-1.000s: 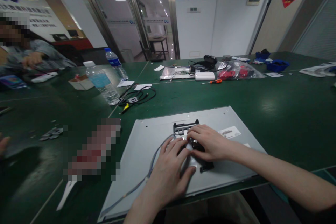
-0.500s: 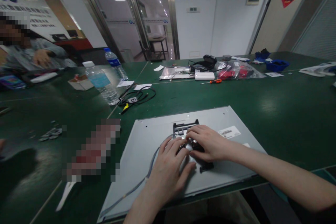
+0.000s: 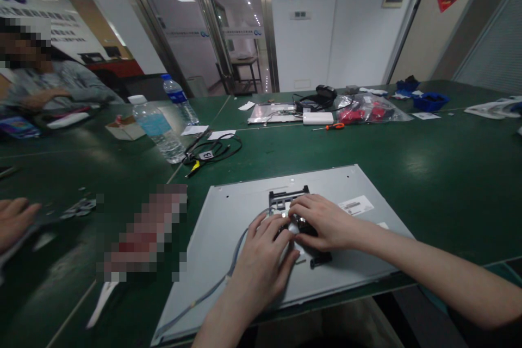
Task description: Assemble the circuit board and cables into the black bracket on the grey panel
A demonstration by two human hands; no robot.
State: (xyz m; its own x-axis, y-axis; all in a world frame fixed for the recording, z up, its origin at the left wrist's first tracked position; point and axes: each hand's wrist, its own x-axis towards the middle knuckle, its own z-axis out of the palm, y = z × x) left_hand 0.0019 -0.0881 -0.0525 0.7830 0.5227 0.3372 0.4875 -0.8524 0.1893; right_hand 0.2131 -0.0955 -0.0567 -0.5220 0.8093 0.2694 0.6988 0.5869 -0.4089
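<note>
A flat grey-white panel (image 3: 228, 228) lies on the green table, with a black bracket (image 3: 289, 193) at its middle. My right hand (image 3: 328, 223) comes in from the right, its thumb and bent fingers around a dark, shiny part (image 3: 304, 225) in the bracket. Against the same part, from the left, press the curled fingertips of my left hand (image 3: 263, 250); its thumb sits low on the near side. The fingers hide most of the part. A grey-blue cable (image 3: 236, 255) runs from the bracket down the panel's left side. A white label (image 3: 356, 205) is right of the bracket.
Left of the panel is a blurred-out reddish item (image 3: 142, 234). Two water bottles (image 3: 159, 130) and a black cable (image 3: 220, 147) stand or lie beyond it. Farther back are an orange screwdriver (image 3: 335, 126) and plastic bags (image 3: 373, 109). Another person's hand (image 3: 16, 223) is at the left edge.
My left thumb has drawn in a little toward its fingers; my right hand is nearly still. At the left edge another person's hand has come farther into view.
</note>
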